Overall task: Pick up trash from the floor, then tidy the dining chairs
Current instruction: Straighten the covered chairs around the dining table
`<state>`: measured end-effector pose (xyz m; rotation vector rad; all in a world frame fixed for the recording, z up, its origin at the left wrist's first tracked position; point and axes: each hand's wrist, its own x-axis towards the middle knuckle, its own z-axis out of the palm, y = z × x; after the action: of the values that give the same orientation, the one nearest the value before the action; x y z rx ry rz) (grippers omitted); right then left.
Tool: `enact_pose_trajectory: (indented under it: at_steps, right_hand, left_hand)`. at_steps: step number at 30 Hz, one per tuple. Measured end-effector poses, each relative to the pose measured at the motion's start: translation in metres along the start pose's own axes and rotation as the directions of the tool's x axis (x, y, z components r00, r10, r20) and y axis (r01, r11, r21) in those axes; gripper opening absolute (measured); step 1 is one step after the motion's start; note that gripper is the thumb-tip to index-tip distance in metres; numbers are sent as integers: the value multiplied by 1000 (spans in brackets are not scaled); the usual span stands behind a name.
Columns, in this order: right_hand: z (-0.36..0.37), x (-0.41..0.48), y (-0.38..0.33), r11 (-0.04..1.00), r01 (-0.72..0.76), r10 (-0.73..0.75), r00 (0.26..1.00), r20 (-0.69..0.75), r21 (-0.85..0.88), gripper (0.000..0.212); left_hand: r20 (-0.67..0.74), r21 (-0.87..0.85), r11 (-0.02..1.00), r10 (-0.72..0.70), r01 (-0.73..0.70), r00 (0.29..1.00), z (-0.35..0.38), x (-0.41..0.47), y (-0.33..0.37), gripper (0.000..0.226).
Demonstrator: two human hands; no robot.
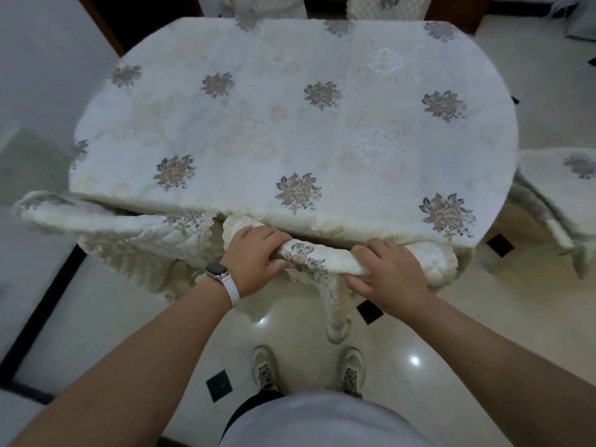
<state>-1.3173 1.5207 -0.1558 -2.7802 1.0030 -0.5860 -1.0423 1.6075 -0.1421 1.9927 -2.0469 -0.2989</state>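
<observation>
A dining chair in a cream quilted cover with blue-grey flowers stands pushed against the near edge of the table; its top rail [332, 258] runs between my hands. My left hand [254, 261], with a white watch on the wrist, grips the rail's left end. My right hand [387, 275] grips the rail further right. A cover tie [335, 317] hangs down from the rail toward the floor. The chair's seat is hidden under the table. No trash shows on the floor.
The table [290, 124] wears a matching flowered cloth. A second covered chair [113, 230] stands at the left, a third [561, 195] at the right, and two more [380, 6] behind the far edge. Glossy cream tiles with black insets [219, 385] surround my shoes.
</observation>
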Motion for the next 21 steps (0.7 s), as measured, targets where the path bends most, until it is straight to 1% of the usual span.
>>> enact_pose_trajectory:
  at_steps: [3, 7, 11, 15, 21]
  right_hand:
    - [2, 1, -2, 1000, 6, -5, 998, -63, 18, 43]
    - [5, 3, -9, 999, 23, -20, 996, -91, 33, 41]
    - [8, 5, -15, 998, 34, -30, 995, -91, 43, 38]
    - [9, 7, -17, 998, 38, -33, 994, -100, 48, 35]
    - [12, 11, -21, 996, 64, -57, 992, -111, 62, 36]
  left_hand:
    - [-15, -15, 1000, 1, -1, 1000, 1, -2, 0, 44]
    - [-53, -6, 1000, 20, -20, 998, 2, -8, -6, 46]
    - [-43, -22, 999, 22, -23, 999, -1, -10, -12, 46]
    - [-65, -18, 999, 37, -38, 997, -2, -13, -16, 41]
    - [-85, -29, 999, 37, -40, 996, -4, -18, -22, 44]
